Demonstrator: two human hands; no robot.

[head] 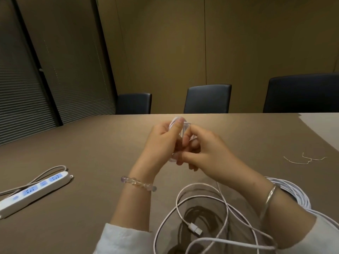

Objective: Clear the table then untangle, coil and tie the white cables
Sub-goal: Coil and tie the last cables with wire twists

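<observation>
Head view: both hands are raised above the table, a matte brown surface with a smooth finish. Left hand grips a small coil of thin white cable, thumb pressed along the top of the loops. Right hand meets it from the right, fingers curled and pinching the same coil. Further slack of white cable lies in loose, overlapping loops on the table near the wrists; a flat white connector rests inside them. A thicker, tightly wound white bundle sits under the right forearm. Two thin, kinked twist ties lie well apart to the right. A white oblong power strip with pale blue sockets lies at the left. A beaded bracelet circles the left wrist, a smooth metal bangle the right.
</observation>
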